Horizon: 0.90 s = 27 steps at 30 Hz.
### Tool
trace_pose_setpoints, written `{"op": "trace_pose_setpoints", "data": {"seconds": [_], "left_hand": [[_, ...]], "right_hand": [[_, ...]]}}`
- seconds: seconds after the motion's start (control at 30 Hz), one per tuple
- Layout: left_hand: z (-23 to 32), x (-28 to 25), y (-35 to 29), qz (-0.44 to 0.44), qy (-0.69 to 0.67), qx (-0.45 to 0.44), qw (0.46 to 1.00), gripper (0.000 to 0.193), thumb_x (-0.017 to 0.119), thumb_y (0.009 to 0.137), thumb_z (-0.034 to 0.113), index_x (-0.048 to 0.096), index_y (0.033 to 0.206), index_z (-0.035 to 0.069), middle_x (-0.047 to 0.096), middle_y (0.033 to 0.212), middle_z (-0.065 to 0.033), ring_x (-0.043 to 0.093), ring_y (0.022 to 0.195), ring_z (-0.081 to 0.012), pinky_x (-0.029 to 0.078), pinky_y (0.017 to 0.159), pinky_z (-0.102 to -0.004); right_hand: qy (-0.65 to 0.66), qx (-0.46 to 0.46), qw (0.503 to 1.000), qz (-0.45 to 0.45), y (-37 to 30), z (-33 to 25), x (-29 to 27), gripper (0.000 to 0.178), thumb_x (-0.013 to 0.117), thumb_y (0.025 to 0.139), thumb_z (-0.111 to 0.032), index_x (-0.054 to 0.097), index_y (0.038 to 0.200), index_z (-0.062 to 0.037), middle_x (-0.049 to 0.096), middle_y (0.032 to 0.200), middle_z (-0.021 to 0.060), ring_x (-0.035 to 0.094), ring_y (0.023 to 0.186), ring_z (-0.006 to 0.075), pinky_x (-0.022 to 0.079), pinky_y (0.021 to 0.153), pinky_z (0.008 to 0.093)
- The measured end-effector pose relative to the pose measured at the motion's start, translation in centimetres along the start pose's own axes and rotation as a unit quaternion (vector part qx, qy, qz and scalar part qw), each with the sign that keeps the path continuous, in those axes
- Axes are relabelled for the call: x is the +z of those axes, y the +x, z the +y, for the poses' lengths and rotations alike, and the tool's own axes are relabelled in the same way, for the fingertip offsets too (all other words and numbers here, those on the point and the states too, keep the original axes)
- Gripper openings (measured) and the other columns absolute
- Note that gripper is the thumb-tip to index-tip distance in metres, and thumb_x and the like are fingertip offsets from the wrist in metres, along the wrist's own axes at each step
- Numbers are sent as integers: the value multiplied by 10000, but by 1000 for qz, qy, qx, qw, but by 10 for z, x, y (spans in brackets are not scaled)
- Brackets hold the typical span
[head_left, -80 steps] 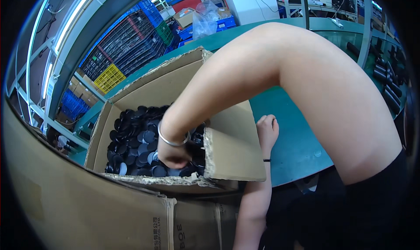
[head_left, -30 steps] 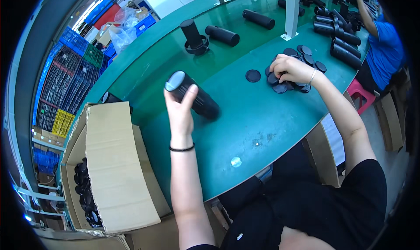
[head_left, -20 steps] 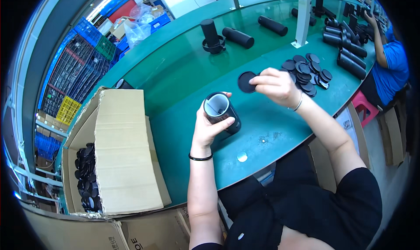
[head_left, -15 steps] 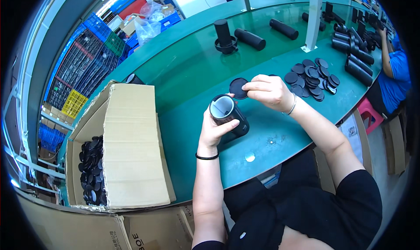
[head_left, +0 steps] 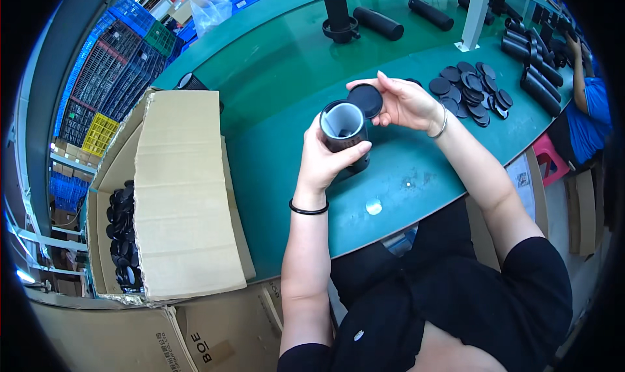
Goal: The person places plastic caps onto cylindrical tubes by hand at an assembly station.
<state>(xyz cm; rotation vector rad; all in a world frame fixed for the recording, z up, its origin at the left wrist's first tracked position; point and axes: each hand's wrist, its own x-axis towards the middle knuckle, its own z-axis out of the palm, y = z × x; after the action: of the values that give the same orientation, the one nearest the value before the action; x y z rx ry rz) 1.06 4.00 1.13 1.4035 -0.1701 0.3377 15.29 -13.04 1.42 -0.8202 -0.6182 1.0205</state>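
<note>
My left hand (head_left: 325, 157) is wrapped round a black cylindrical tube (head_left: 355, 166), its open end tilted up toward me. A pale grey lining shows inside its mouth. In my right hand (head_left: 410, 105) is a round black cap (head_left: 366, 100), held by its edge with the thumb raised. The cap is tilted at the far right side of the tube's rim; whether it touches the rim I cannot tell. Beyond my right wrist, a loose pile of similar black caps (head_left: 470, 89) lies on the green table (head_left: 273, 196).
A cardboard box (head_left: 189, 196) holding many black discs (head_left: 124, 235) stands at the left. Black tubes (head_left: 379, 23) lie along the far side, near a metal post (head_left: 475, 14). At the far right sits a co-worker in a blue shirt (head_left: 591, 111). A pale round spot (head_left: 374, 206) marks the table.
My right hand has turned, its thumb now raised, and brought the cap closer to the tube's mouth. The tube stands more upright in my left hand. The whole view has shifted slightly.
</note>
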Motion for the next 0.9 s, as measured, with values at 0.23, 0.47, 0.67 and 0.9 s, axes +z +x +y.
{"op": "trace_pose_setpoints", "data": {"seconds": [0.23,0.47,0.67,0.9], "left_hand": [[7,10,-3,-21,45,-25,998,592,819,658,71,508,1156,1,606,1004,-65,597,900,-127,497,752,-274],[2,8,-4,70,-21,-4,997,625,806,674,75,478,1201,1,603,1059,-85,593,925,-151,493,802,-297],[-2,-25,-1,116,-217,-6,969,596,746,726,82,451,1240,16,587,1105,-128,570,1021,-213,480,877,-360],[16,-21,0,15,-338,4,941,584,656,790,106,392,1302,11,563,1153,-162,544,1088,-281,451,954,-453]], "right_hand": [[8,12,998,-68,-7,0,3,598,505,949,-396,346,1383,-17,579,1101,111,617,796,154,543,707,267],[66,9,997,-38,-13,6,1,595,572,920,-366,334,1381,-75,523,1212,169,611,895,203,540,790,303],[69,-47,994,-66,-8,5,-11,576,540,940,-349,291,1400,-109,463,1278,270,604,925,232,537,812,314],[114,-47,991,-56,-15,-9,-3,530,451,977,-361,284,1405,-98,444,1292,299,604,899,236,541,800,306]]}}
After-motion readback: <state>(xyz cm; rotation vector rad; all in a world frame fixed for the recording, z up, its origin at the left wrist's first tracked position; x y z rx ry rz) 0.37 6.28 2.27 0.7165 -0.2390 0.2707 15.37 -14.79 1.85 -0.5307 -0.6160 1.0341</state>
